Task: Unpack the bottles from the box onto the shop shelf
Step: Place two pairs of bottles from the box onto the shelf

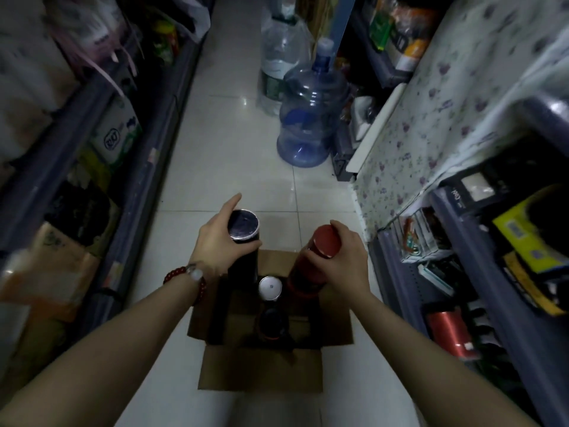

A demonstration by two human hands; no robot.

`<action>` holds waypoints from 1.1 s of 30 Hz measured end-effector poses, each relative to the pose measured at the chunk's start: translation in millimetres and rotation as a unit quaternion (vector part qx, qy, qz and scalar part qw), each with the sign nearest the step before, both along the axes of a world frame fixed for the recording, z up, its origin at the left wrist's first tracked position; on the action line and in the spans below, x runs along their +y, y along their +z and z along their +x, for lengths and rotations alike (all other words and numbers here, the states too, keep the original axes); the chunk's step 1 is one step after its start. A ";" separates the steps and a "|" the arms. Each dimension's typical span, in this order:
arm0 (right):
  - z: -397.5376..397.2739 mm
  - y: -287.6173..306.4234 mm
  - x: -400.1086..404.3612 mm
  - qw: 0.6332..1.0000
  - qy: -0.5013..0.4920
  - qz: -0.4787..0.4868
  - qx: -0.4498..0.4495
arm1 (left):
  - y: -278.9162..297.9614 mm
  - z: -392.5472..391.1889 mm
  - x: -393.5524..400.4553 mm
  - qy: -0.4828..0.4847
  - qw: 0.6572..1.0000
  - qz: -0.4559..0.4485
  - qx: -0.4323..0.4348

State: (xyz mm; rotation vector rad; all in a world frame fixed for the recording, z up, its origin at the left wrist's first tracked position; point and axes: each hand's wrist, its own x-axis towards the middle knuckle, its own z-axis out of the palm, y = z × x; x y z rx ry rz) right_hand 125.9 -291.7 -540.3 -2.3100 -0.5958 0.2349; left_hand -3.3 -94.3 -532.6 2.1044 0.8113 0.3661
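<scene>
Cardboard box (320,331): open, flaps spread, standing on the pale tiled floor (221,143) of a narrow aisle, directly below the camera. Contents: one dark bottle (272,322) nearest the viewer, low in the box, detail lost in shadow; one bottle with a silver-white cap (270,288) just beyond it, upright, between the two bottles being held. Left hand (215,241): fingers curled round the upper body of a black bottle (243,251) with a dark round lid, thumb extended forward past the lid; the bottle is upright, its lower end at the box's far left corner. Bead bracelet (187,277), red with pale beads, on the left wrist. Right hand (341,257): gripping a red bottle (314,260) near its cap, fingers wrapped round the top; the bottle is slightly tilted, its base at the box's far right part. Whether either base rests on the box floor cannot be told. Right-side shelf (400,272): grey, just beside the box, stocked with small packaged goods and a red cylindrical item (451,334) lying low. Floral cloth (437,118) drapes over the shelving above it. Left-side shelf (147,155): grey, holding cartons and bags. Farther down the aisle: a blue water jug (311,118), upright on the floor against the right shelving, and a clear water jug (283,50) behind it.
</scene>
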 end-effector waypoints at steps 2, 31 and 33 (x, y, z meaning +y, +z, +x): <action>0.6 42.6 -2.8 1.000 0.007 0.002 -0.005 | 39.0 4.9 -6.2 0.005 1.000 -0.009 0.004; 50.0 592.5 -75.0 0.988 0.010 0.059 -0.144 | 581.9 99.8 -115.5 -0.073 0.989 -0.011 -0.130; 56.3 612.7 -82.8 0.984 -0.004 0.075 -0.160 | 602.2 106.4 -121.1 -0.070 0.986 -0.032 -0.150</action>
